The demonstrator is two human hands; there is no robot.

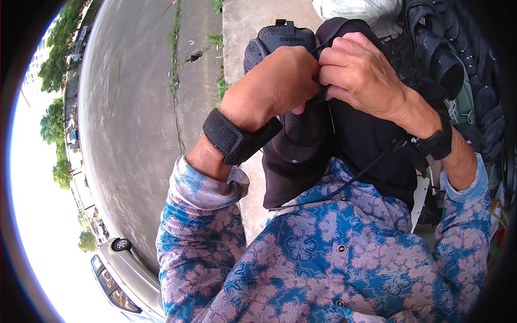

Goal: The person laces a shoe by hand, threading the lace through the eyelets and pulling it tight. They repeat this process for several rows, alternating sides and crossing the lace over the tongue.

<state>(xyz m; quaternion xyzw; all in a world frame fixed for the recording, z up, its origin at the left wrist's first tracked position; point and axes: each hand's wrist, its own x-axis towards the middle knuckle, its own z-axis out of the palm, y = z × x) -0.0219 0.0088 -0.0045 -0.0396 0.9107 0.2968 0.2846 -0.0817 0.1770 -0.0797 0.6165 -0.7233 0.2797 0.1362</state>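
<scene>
A black shoe with a pull tab at its heel lies over my lap, partly covered by my hands. My left hand is curled closed against its side, back of the hand up. Close beside it, my right hand has thumb and fingers pinched together. What either hand grips is hidden between them. A dark thin strand runs by the right fingers, and a fine pale line hangs below the hands. Black cloth covers my legs under the shoe. Each wrist wears a black strap.
A black cable crosses my lap. On the right is a pile of dark, shoe-like items, with a white plastic bag at the far side. To the left lie a concrete ledge, grey pavement and a parked car.
</scene>
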